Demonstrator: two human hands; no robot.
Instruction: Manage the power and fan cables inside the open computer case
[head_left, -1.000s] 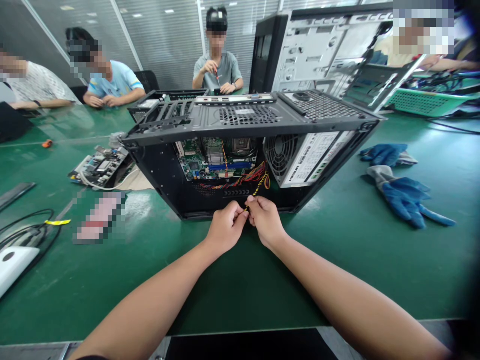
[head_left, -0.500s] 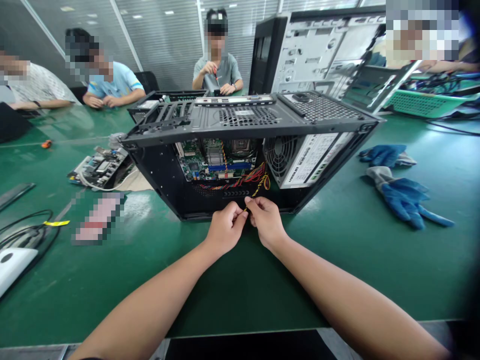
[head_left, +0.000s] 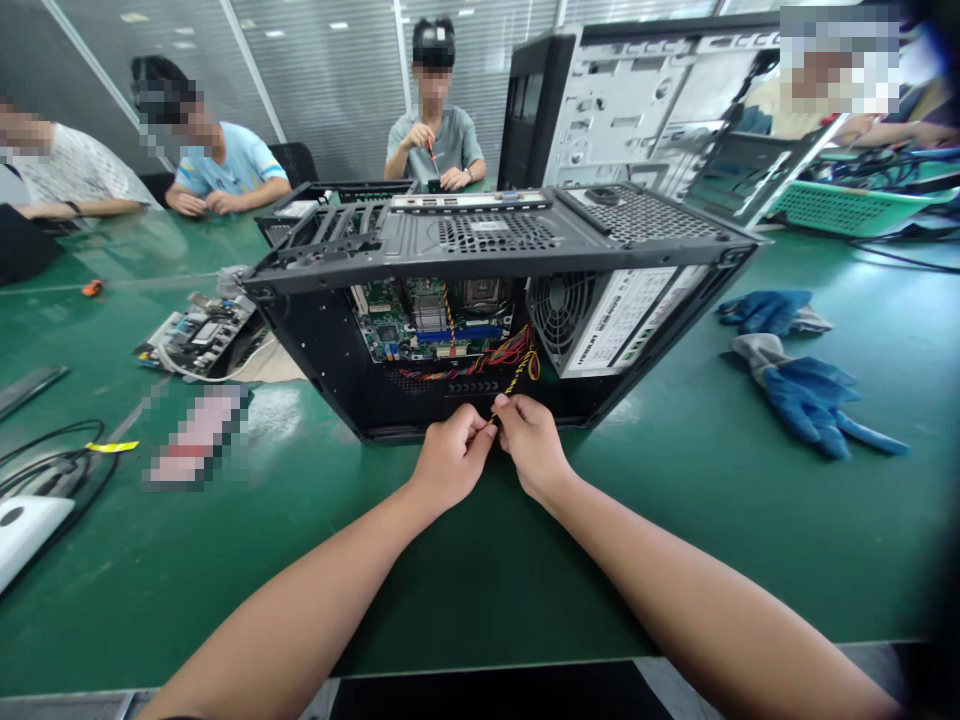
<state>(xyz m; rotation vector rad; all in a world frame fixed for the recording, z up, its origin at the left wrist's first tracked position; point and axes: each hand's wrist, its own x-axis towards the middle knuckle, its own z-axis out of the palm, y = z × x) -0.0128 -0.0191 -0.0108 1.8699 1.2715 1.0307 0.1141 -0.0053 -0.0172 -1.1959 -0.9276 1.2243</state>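
Both hands meet at the front lower edge of an open black computer case (head_left: 420, 262). My left hand (head_left: 454, 450) pinches the end of a yellow-and-black twisted cable (head_left: 517, 372). Close beside it, my right hand (head_left: 534, 440) has thumb and fingers closed on the same cable; the tip is hidden by the fingers. The cable runs up into the case to a bundle of red and coloured wires (head_left: 495, 352). Inside are a green motherboard (head_left: 386, 335) with a heatsink (head_left: 430, 310) and, at the right, a power supply (head_left: 611, 320) with a round fan grille.
Blue-and-grey gloves (head_left: 806, 390) lie at the right. Left are a pixelated pinkish object (head_left: 196, 435), black cables (head_left: 45, 450) and a removed metal-and-circuit assembly (head_left: 202, 335). Behind stand a second case (head_left: 615, 110) and a green basket (head_left: 855, 208). Several people sit around the green table (head_left: 495, 590).
My right fingers have shifted very slightly on the cable. The left hand and the case stay where they were.
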